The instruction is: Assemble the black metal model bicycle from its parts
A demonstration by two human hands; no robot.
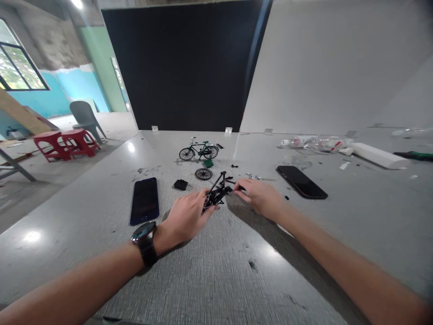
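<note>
Left hand (187, 215) gripped the black model frame (216, 193) on the tabletop (216, 271). Right hand (259, 195) pinched its end from three o'clock; loose wheel (203, 174) lay at twelve.

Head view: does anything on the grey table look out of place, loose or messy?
Yes. A loose wheel lies flat behind the black model frame that the left hand and right hand grip. Small black parts are scattered nearby, and crumpled clear plastic bags litter the far right of the table.
</note>
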